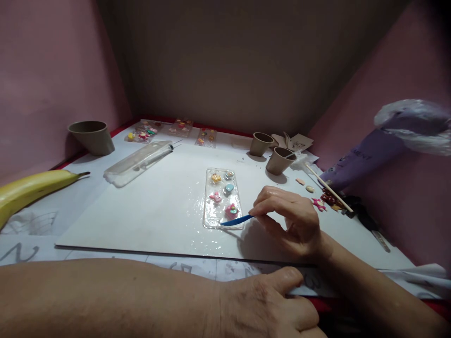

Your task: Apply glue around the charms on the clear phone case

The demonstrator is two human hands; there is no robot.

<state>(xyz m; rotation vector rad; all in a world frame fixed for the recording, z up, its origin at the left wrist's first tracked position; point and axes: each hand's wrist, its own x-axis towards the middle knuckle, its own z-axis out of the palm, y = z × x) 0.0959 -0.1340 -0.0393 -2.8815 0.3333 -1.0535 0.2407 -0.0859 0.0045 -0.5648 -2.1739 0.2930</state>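
While the case [210, 212] stretches lengthwise away, the blue tool [237, 220] points left.

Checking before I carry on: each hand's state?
Left hand: partly curled, palm hidden; can't tell if it holds anything.
Right hand: closed, holding a blue tool.

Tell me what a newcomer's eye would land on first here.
First, probably the clear case with its colorful charms, mid-board, where the right hand holds a blue tool over its near end. Next, likely the yellow banana at the left edge, then the purple bag leaning in from the right.
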